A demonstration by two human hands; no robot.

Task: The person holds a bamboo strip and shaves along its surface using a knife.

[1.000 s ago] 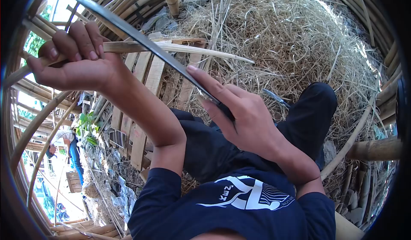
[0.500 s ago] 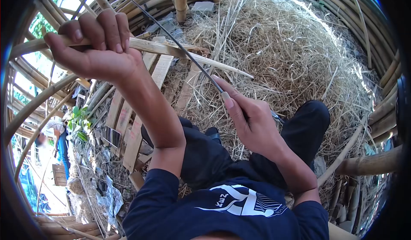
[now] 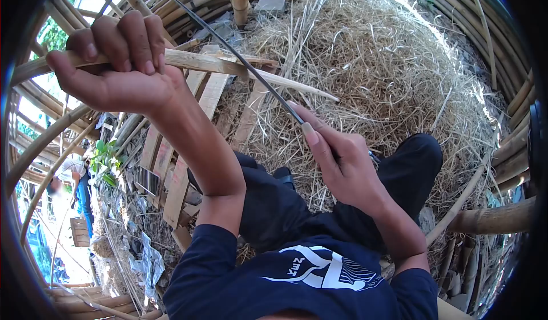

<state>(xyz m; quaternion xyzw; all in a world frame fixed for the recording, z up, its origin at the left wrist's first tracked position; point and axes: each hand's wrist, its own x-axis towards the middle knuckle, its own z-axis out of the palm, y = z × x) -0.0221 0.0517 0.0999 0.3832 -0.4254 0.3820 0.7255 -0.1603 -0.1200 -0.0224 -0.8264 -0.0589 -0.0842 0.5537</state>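
Observation:
My left hand (image 3: 123,66) is raised at the upper left, palm up, its fingers wrapped around a split bamboo strip (image 3: 208,63). The strip runs rightward to a pale, narrow end above the shavings. In my right hand (image 3: 342,160) is a long, thin knife (image 3: 240,57), with the thumb near the base of the blade. Its dark blade points up and left and crosses the bamboo strip, edge-on. Most of the handle is hidden in my grip.
A large heap of bamboo shavings (image 3: 377,69) lies ahead of my knees. Wooden slats (image 3: 174,197) and a phone-like dark slab (image 3: 148,181) are at the left. Bamboo poles (image 3: 494,217) curve around the sides. Another person (image 3: 77,174) bends over at the far left.
My left hand has shifted slightly left along with the bamboo. My right hand and the knife have moved a little right and down.

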